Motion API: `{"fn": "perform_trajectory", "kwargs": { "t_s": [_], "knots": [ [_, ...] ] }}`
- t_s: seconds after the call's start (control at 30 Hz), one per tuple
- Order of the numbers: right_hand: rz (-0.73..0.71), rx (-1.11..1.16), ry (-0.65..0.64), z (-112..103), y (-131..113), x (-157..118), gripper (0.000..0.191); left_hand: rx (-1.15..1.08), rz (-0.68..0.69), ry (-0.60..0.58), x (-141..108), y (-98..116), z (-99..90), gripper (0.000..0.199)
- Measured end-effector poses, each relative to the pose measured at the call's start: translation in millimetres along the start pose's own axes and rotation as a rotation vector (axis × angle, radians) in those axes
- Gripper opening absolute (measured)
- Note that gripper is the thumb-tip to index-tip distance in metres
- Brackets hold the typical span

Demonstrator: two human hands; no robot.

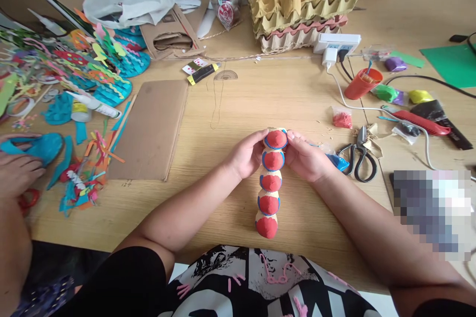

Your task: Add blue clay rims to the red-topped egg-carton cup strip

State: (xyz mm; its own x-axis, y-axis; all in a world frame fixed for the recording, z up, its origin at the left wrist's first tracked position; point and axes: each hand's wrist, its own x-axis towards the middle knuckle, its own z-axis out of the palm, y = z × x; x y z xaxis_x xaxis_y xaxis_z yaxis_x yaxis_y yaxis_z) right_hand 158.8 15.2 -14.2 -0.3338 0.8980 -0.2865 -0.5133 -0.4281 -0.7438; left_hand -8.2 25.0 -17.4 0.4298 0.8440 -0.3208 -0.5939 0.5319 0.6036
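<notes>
An egg-carton strip (270,182) points away from me above the tabletop, its several bumps capped in red with blue edging and bare pale carton between them. At its far end, my left hand (247,153) grips the left side, fingers closed around it. From the right side, my right hand (305,155) pinches that same end, thumb and fingers against the outermost bump. The undersides of both hands' fingers are partly hidden. Just beyond my right hand lies a packet of blue clay (337,161), beside black-handled scissors (360,156).
At the left, another person's hand (17,171) rests by a blue foam piece (44,148). Cardboard (148,129), craft scraps and a glue bottle (94,104) lie nearby. Stacked egg trays (297,15), a power strip (336,42), a red cup (362,84) and cables stand behind.
</notes>
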Motion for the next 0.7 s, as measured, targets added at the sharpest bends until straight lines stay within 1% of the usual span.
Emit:
{"fn": "perform_trajectory", "kwargs": {
  "t_s": [0.1,0.3,0.47,0.57,0.7],
  "knots": [
    [-0.003,-0.012,-0.016,0.3,1.0,0.3,0.032,-0.017,-0.02,0.001,-0.3,0.8,0.2,0.024],
    [-0.009,-0.018,-0.029,-0.4,4.0,1.4,0.034,-0.012,-0.047,0.026,-2.3,3.2,2.9,0.025],
    [-0.002,-0.007,-0.04,-0.3,5.4,1.4,0.035,-0.014,-0.057,0.025,-2.0,4.8,3.8,0.024],
    [0.035,0.014,-0.033,0.9,4.2,1.0,0.034,-0.023,-0.079,0.048,-1.4,5.7,4.4,0.022],
    [0.14,0.05,-0.009,1.5,1.1,0.9,0.033,0.013,-0.107,0.057,-1.2,5.3,4.1,0.023]
  ]
}}
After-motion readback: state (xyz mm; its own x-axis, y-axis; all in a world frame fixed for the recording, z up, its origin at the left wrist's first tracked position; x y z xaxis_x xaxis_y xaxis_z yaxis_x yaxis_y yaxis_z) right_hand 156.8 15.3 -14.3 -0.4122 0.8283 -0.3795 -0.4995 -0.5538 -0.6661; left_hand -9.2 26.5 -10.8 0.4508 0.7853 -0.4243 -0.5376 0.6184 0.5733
